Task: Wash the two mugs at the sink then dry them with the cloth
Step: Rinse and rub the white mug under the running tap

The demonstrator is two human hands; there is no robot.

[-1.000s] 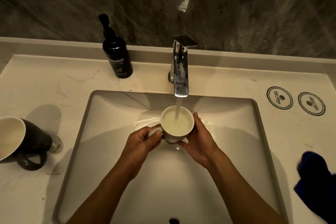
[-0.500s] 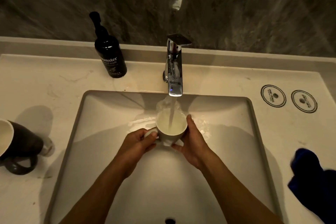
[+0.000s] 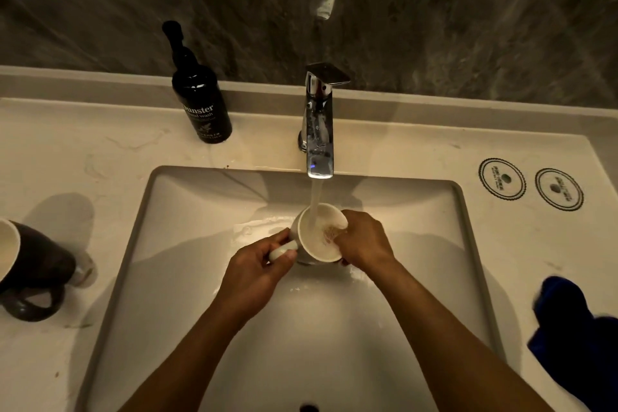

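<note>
the small white glazed ceramic mug [image 3: 317, 237] sits over the middle of the pale rectangular basin of the sink [image 3: 140, 211], tilted so its mouth faces up and toward the person, right under the stream from the chrome tap [image 3: 319, 130]. it looks rigid and brittle, not heavy even with water in it, and wet glaze like that is likely slick, so the handle is the sensible place to hold it. that is where the left hand [image 3: 257, 271] has it, fingers curled round the handle at the mug's left side, thumb on top. the right hand [image 3: 363, 241] is up against the mug's right rim, its fingers hooked over the edge and into the mug, apparently rubbing the inside wall while the thumb side stays outside; how firmly it grips i cannot tell. the second mug, dark brown outside and cream inside [image 3: 30, 264], lies on its side on the desk [image 3: 83, 150] well off to the left, untouched by either hand. the dark blue cloth [image 3: 578, 344] lies bunched on the desk at the far right, well apart from both hands.
</note>
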